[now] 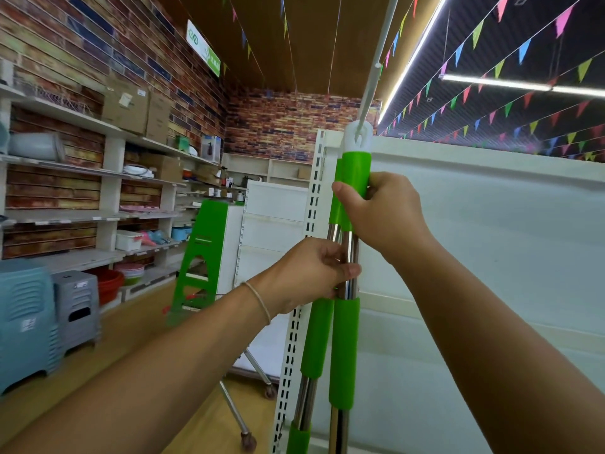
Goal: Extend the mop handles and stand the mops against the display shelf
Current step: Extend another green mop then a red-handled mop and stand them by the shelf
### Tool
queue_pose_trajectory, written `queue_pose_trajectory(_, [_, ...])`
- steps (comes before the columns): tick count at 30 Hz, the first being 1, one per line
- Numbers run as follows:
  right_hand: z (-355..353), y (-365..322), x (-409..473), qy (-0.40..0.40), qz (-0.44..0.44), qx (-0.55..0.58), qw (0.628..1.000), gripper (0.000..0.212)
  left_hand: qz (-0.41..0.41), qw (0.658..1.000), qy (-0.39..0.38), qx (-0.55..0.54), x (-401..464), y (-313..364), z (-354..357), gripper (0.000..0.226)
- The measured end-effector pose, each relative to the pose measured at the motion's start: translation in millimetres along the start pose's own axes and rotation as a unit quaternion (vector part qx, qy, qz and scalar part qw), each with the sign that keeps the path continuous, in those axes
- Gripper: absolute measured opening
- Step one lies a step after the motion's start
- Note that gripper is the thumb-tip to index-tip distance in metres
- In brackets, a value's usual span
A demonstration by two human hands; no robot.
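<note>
Head camera looks at two mop handles [343, 348] standing side by side, upright, near the middle of the picture. Both have shiny metal poles with green sleeves, and they stand right at the white slotted post [296, 322] of the display shelf [491, 224]; I cannot tell if they touch it. The right hand [383, 211] is wrapped around the top green grip [355, 173], with the thumb across the front. A white cap [357, 136] sits on top of that grip, at about 12 o'clock from the hand. The left hand [314, 273] is lower, at about 7 o'clock from the right hand, and pinches the shiny metal part between the green sleeves. A thin bracelet [260, 301] is on the left wrist. Far off at 9 o'clock are wall shelves [82, 165] with boxes and bowls, and plastic stools [49, 322] stand on the floor. A green stand [203, 253] is farther back.
</note>
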State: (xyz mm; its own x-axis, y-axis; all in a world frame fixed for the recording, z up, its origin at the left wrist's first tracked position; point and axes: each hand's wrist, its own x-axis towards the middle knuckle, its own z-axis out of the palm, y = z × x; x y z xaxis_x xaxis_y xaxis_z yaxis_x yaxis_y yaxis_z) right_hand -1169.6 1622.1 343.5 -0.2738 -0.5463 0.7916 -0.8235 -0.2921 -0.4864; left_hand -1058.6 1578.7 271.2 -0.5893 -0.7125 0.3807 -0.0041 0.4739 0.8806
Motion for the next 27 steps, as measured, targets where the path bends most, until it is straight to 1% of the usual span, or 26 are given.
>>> queue_pose_trajectory(2, [4, 2, 4, 0.002, 0.009, -0.008, 1.000, 0.040, 0.010, 0.999, 0.021, 0.022, 7, -5, 1, 0.014])
queue_pose_trajectory(5, [6, 5, 9, 0.003, 0.017, -0.012, 1.000, 0.042, 0.025, 0.996, 0.039, 0.076, 11, -8, 1, 0.041])
queue_pose_trajectory(6, [6, 7, 9, 0.005, 0.018, -0.008, 1.000, 0.042, 0.026, 0.995, 0.038, 0.085, 12, -8, 0, 0.044])
queue_pose_trajectory(7, [7, 8, 10, 0.008, 0.020, -0.005, 1.000, 0.041, 0.027, 0.995, 0.038, 0.092, 14, -8, -1, 0.043])
queue_pose_trajectory(11, [11, 11, 13, 0.008, 0.036, 0.016, 0.999, 0.037, 0.035, 0.988, 0.043, 0.144, 22, -10, -4, 0.028])
queue_pose_trajectory(17, [15, 7, 12, 0.022, 0.057, 0.001, 0.998, 0.036, 0.063, 0.972, 0.076, 0.214, 19, -13, -2, 0.029])
queue_pose_trajectory(20, [17, 2, 10, 0.032, 0.064, -0.017, 0.997, 0.038, 0.079, 0.963, 0.080, 0.243, 11, -16, -2, 0.022])
queue_pose_trajectory(22, [19, 0, 8, 0.036, 0.072, -0.027, 0.996, 0.038, 0.088, 0.967, 0.074, 0.227, 6, -23, -2, 0.019])
queue_pose_trajectory(25, [20, -1, 4, 0.035, 0.086, -0.036, 0.995, 0.040, 0.113, 0.977, 0.081, 0.162, -2, -38, 1, 0.023])
queue_pose_trajectory(27, [20, -3, 0, 0.032, 0.098, -0.039, 0.994, 0.040, 0.133, 0.980, 0.087, 0.115, -10, -51, 6, 0.034])
